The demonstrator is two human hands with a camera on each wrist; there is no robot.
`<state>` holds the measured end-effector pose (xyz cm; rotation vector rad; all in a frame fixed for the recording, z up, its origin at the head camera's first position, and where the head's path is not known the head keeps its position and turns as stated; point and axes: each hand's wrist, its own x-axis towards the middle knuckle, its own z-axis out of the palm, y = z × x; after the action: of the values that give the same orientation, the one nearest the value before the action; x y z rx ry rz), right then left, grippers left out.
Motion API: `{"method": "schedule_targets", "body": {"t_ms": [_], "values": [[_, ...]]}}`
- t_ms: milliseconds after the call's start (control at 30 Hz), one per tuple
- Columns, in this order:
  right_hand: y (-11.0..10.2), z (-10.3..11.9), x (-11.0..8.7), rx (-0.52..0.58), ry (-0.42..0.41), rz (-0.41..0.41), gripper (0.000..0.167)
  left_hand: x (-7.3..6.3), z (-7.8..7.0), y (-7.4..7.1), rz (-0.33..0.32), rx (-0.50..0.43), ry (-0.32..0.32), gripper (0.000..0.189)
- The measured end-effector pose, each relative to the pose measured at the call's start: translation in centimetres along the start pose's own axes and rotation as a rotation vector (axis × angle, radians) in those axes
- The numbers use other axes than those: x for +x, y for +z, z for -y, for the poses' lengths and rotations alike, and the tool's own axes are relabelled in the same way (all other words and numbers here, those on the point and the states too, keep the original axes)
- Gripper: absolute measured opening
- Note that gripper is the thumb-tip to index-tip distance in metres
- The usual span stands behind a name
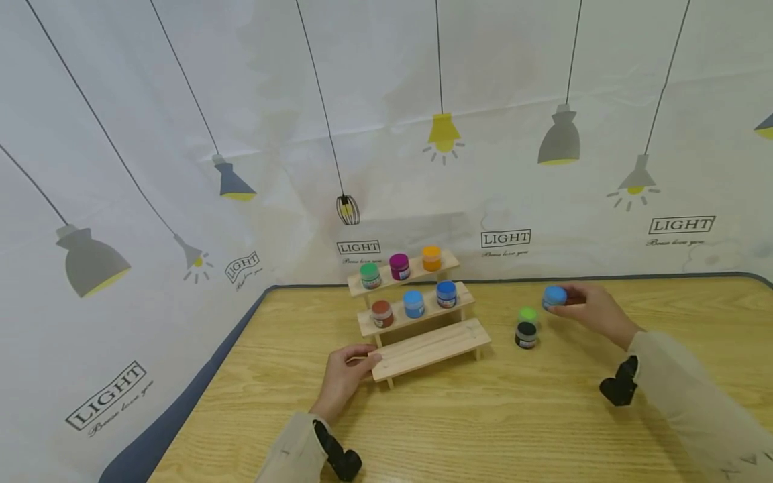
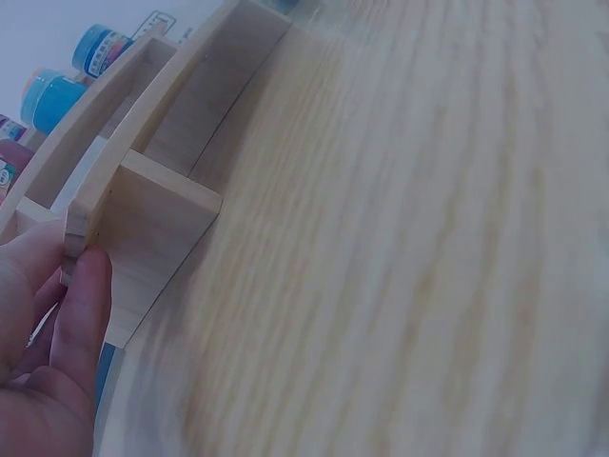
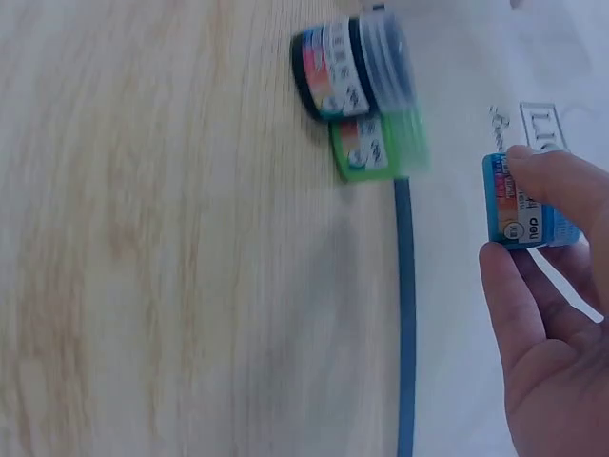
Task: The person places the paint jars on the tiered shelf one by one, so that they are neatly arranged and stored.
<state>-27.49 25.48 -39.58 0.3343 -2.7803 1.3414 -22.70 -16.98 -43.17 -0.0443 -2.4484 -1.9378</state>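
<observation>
My right hand (image 1: 594,310) pinches a light blue paint jar (image 1: 554,297) by its sides, at the right of the head view. In the right wrist view the jar (image 3: 519,202) sits between thumb and fingers, its label showing. Just left of it stand a lime green jar (image 1: 528,315) and a black jar (image 1: 526,335), close together on the table. My left hand (image 1: 345,376) pinches the left end of the lowest step (image 1: 431,350) of a wooden stepped rack. In the left wrist view, thumb and finger grip that board's end (image 2: 81,224).
On the middle step stand a brown-red jar (image 1: 382,314), a light blue jar (image 1: 413,304) and a dark blue jar (image 1: 446,294). The top step bears green (image 1: 370,275), purple (image 1: 399,266) and orange (image 1: 431,257) jars. Behind the table (image 1: 543,429) hangs a lamp-printed cloth (image 1: 392,161).
</observation>
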Motion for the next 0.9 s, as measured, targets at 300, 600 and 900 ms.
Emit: {"method": "schedule_targets", "body": {"t_ms": [300,600,900], "values": [[1.4,2.4,-0.3,-0.018,-0.144,0.019,0.047,0.1,0.1,0.0,-0.008,0.000,-0.001,0.031],[3.7,4.6,-0.8,0.028,-0.220,0.114,0.042,0.1,0.0,0.0,-0.008,0.006,-0.014,0.028],[5.9,6.3,-1.2,0.073,-0.297,0.190,0.040,0.0,0.0,0.0,-0.006,0.002,-0.018,0.028]]}}
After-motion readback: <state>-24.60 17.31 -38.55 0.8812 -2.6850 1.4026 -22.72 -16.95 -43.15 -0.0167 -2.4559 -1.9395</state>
